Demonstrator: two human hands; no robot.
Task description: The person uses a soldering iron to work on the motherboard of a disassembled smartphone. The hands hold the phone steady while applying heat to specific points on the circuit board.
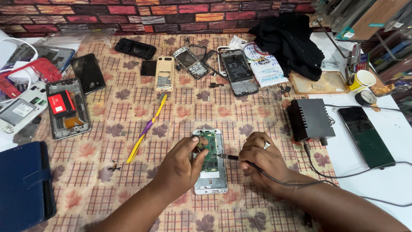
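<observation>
- Step in hand, as I read it: soldering or probing on the board [210, 152] of an opened phone [209, 161]; phone lies flat on the patterned cloth [180, 107], centre-front, back cover off.
- Left hand [180, 165] rests on the phone's left edge, thumb and forefinger pinched narrow on a small dark bit at the board's upper left; can't tell what the bit is.
- Right hand [264, 161] closed in a pen grip round a corded iron [227, 157], tip touching the board's right side about mid-height.
- Iron's cord runs right toward a black box [310, 119], likely its power unit, just beside the right hand.
- Nearby, apart from the hands: yellow-purple pry tool [148, 128] to the left, other stripped phones along the far edge, blue case [23, 184] at far left, dark phone [365, 136] on the white table at right.
- Next move calls for, in my judgement: steady tip on one pad only, left hand pinning the phone so it can't slide on the cloth, cord kept slack.
- Risk: tip bridging neighbouring pads; fingers near the hot tip.
</observation>
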